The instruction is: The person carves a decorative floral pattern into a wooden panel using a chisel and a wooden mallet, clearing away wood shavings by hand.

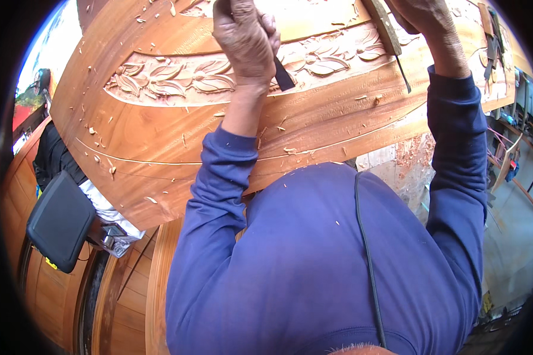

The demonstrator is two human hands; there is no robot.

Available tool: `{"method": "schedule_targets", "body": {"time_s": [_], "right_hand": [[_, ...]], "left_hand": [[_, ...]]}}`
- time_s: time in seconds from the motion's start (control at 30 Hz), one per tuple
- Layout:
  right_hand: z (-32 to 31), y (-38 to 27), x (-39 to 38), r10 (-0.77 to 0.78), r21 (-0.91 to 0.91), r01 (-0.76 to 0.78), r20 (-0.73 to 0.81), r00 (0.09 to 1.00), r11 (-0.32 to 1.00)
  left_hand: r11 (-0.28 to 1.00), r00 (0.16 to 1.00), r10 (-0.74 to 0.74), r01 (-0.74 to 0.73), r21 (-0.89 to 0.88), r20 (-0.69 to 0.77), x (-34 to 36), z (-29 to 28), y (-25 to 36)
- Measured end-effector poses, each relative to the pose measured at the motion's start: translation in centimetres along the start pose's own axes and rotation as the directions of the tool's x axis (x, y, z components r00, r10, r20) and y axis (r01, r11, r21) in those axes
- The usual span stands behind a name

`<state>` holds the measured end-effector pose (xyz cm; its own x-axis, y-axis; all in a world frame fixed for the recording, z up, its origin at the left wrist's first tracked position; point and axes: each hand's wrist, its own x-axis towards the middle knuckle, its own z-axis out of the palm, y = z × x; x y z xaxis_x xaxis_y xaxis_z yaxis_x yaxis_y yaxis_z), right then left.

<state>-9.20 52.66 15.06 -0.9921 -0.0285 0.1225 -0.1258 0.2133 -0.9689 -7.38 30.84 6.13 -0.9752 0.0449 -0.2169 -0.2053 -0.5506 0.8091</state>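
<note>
My left hand (246,41) is closed in a fist over the carved wooden panel (160,127), near the upper edge of the view. From the little-finger side of that fist a flat dark chisel blade (283,77) slants down to the carving; its handle is hidden. Leaves and flowers in relief form a carved band (201,80) across the panel. At the upper right my right hand (423,15) is curled around something dark, mostly cut off by the edge. Just left of it lies a wooden-handled tool (382,26) with a thin dark shaft.
Pale wood shavings (112,168) are scattered over the panel. Dark tools or straps (491,47) lie at its right end. A black padded case-like object (61,222) stands at the left, beside wooden boards (136,296). A dark cord (364,236) runs down my shirt.
</note>
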Motion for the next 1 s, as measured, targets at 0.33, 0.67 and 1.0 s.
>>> {"method": "schedule_targets", "body": {"time_s": [0.33, 0.67, 1.0], "right_hand": [[-0.3, -1.3, -1.3, -0.016, -0.079, 0.011, -0.062, 0.998, 0.997], [-0.8, -0.1, 0.5, 0.010, -0.421, 0.079, 0.205, 0.979, 0.904], [-2.0, -2.0, -4.0, -0.158, -0.520, 0.262, 0.236, 0.959, 0.813]], "left_hand": [[0.984, 0.994, 0.105, -0.105, 0.146, 0.014, -0.5, 1.7, -1.9], [0.991, 0.995, 0.039, -0.050, 0.124, 0.092, -0.6, 2.5, -2.9], [0.950, 0.885, -0.197, 0.279, -0.141, 0.422, -3.5, -0.8, 4.6]]}}
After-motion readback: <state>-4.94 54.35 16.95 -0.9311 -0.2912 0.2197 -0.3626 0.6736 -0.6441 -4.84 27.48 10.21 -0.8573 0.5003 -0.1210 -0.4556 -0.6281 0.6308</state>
